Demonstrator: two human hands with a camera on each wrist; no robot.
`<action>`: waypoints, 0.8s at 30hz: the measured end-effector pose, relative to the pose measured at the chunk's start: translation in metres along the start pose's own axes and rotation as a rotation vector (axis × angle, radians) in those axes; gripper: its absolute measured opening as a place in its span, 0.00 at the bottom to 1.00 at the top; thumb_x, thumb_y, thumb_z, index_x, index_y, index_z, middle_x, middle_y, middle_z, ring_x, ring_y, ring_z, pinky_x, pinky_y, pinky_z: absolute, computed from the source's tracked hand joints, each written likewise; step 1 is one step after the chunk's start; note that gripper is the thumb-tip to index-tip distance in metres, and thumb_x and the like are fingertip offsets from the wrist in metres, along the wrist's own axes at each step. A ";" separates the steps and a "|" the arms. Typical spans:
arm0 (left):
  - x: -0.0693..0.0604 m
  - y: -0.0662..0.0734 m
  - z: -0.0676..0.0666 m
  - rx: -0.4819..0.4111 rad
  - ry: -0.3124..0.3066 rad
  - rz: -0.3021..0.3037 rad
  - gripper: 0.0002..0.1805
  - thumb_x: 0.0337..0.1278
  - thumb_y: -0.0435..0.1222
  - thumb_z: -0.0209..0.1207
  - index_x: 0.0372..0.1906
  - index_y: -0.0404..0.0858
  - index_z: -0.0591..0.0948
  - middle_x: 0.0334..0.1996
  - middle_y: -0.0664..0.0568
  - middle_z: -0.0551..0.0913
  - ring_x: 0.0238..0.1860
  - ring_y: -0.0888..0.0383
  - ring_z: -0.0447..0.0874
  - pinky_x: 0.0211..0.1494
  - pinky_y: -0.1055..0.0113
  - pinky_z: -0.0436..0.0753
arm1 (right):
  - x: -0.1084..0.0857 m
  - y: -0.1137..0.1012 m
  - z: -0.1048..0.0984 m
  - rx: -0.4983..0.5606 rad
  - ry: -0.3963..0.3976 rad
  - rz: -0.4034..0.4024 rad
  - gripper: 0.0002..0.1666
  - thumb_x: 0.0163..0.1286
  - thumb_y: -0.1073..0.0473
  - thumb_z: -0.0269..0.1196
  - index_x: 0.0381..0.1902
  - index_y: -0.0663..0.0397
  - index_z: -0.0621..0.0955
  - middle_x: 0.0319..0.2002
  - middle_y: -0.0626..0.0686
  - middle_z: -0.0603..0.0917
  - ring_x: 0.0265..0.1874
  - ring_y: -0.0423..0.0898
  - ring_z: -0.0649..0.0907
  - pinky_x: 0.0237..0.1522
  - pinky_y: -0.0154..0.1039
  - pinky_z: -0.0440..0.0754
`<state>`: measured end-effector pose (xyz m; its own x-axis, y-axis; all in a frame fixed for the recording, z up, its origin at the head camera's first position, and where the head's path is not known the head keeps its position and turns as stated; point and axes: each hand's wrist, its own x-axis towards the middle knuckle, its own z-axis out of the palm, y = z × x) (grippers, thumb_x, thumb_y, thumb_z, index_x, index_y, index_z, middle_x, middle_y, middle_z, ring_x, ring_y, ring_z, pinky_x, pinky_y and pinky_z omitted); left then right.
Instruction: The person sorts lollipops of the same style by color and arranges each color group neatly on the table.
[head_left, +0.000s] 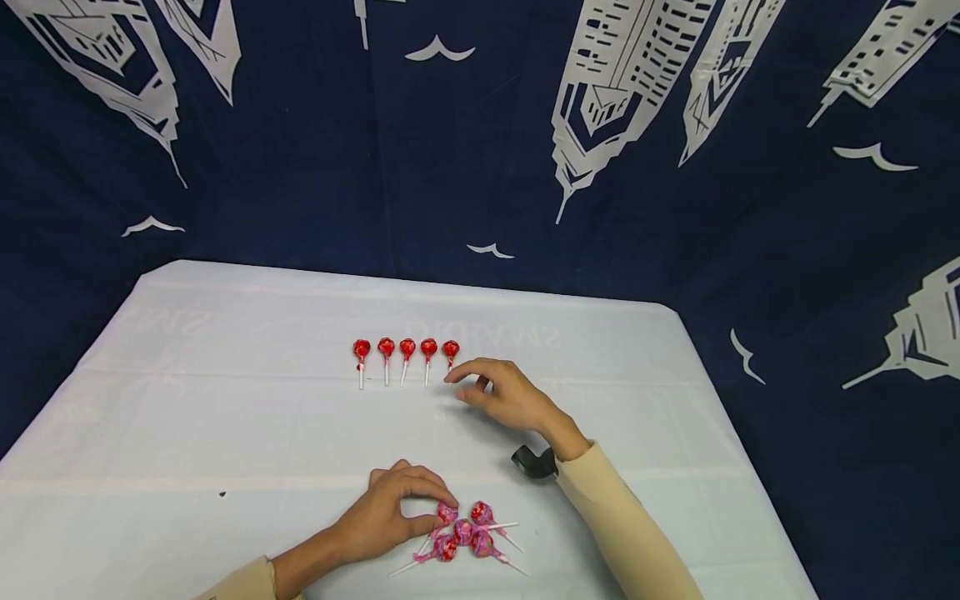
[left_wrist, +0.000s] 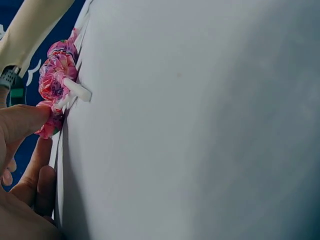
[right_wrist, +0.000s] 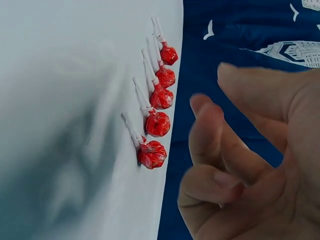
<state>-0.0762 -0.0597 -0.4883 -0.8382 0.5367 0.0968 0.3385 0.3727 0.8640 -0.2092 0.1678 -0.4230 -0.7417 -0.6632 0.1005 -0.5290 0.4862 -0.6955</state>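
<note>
Several red-wrapped lollipops (head_left: 407,348) lie in a row on the white table, sticks toward me. Just past the row's right end, my right hand (head_left: 512,397) hovers with loosely bent fingers and nothing between thumb and fingertips; the right wrist view shows the red lollipops (right_wrist: 158,124) apart from it. Close to me is a cluster of several pink-wrapped lollipops (head_left: 463,532), sticks pointing various ways. At the cluster's upper left, my left hand (head_left: 390,510) pinches one pink lollipop (head_left: 447,512) between thumb and index finger. In the left wrist view, the thumb presses its wrapper (left_wrist: 49,120).
A white cloth covers the table (head_left: 225,417). Behind it hangs a dark blue curtain (head_left: 315,167) printed with white buildings and birds. A small dark speck (head_left: 222,494) lies on the left side. A black wrist device (head_left: 534,462) sits at the right cuff.
</note>
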 end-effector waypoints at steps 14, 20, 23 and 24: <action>-0.001 0.000 -0.001 -0.011 0.006 0.011 0.13 0.57 0.41 0.69 0.47 0.60 0.87 0.46 0.74 0.85 0.46 0.69 0.72 0.47 0.59 0.57 | -0.043 -0.001 0.002 0.136 -0.272 -0.007 0.12 0.69 0.57 0.67 0.49 0.49 0.85 0.33 0.49 0.83 0.26 0.35 0.73 0.32 0.30 0.73; -0.001 -0.002 0.001 -0.005 0.012 0.027 0.15 0.56 0.40 0.69 0.47 0.60 0.87 0.46 0.74 0.84 0.46 0.69 0.72 0.48 0.59 0.58 | -0.056 0.004 0.009 0.259 -0.396 0.005 0.10 0.67 0.59 0.68 0.46 0.51 0.86 0.25 0.47 0.76 0.24 0.33 0.72 0.26 0.26 0.68; -0.001 -0.002 0.001 -0.010 0.010 0.023 0.14 0.56 0.39 0.69 0.47 0.59 0.87 0.46 0.74 0.84 0.46 0.70 0.72 0.48 0.59 0.58 | -0.062 0.005 0.012 0.296 -0.438 0.015 0.11 0.66 0.60 0.69 0.46 0.49 0.86 0.25 0.50 0.77 0.24 0.33 0.72 0.25 0.26 0.68; -0.001 -0.001 0.001 -0.009 0.013 0.027 0.14 0.56 0.39 0.69 0.47 0.59 0.87 0.46 0.74 0.84 0.46 0.70 0.72 0.48 0.59 0.58 | -0.064 0.005 0.013 0.304 -0.449 0.014 0.11 0.66 0.59 0.69 0.47 0.49 0.86 0.26 0.51 0.77 0.24 0.33 0.72 0.24 0.26 0.68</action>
<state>-0.0754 -0.0600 -0.4902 -0.8345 0.5364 0.1262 0.3569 0.3517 0.8654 -0.1595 0.2052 -0.4418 -0.4635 -0.8682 -0.1774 -0.3284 0.3543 -0.8756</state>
